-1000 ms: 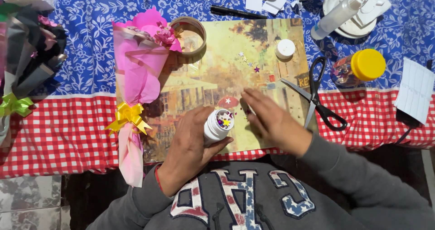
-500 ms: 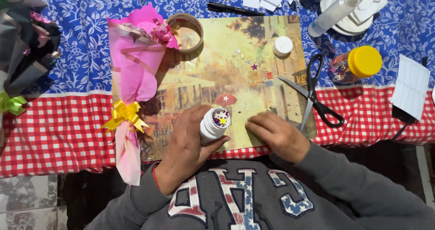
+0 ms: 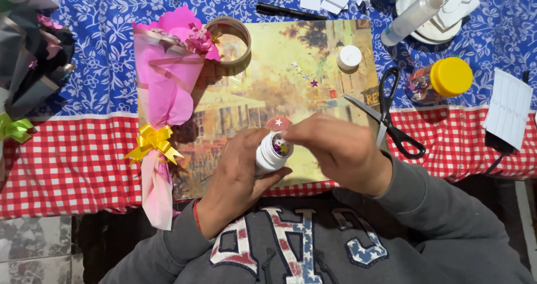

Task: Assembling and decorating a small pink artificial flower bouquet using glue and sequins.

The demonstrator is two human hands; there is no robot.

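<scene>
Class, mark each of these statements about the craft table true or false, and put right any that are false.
1. The left hand holds a small white jar of coloured sequins. True.
2. The scissors are in the right hand. False: they lie on the table beside it.
3. The pink paper bouquet carries a yellow bow. True.
4. The bottle has a red cap. False: its cap is yellow.
5. A white lid lies on the picture board. True.
</scene>
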